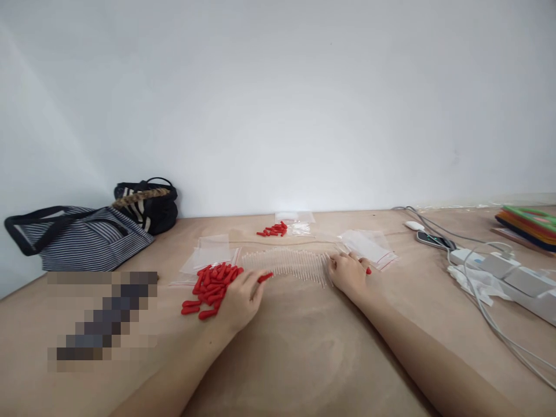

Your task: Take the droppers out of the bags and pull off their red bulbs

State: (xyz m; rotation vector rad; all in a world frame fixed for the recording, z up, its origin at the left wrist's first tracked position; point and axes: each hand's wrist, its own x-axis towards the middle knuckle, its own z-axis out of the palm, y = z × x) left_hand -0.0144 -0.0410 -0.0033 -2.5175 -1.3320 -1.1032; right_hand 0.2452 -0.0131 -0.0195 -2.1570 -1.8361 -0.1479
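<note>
My left hand (243, 295) is closed, with a small red club-shaped piece (264, 277) at its fingertips. Under and beside its knuckles lies a heap of similar red pieces (212, 286). A long row of thin, clear or whitish sticks (286, 262) stretches side by side between my hands. At the right end of that row rests my right hand (350, 275), its fingers bent and their tips at the last sticks. What they grip is hard to make out. Another red piece (369, 270) shows by the outer side of my right hand.
Clear zip bags lie left (212, 250) and right (369, 246) of the row. A smaller red pile (273, 229) sits farther back, beside a bag of sticks (299, 228). Bags (95, 237) stand left; a power strip (512, 275) with cables lies right. A blurred patch covers something at left.
</note>
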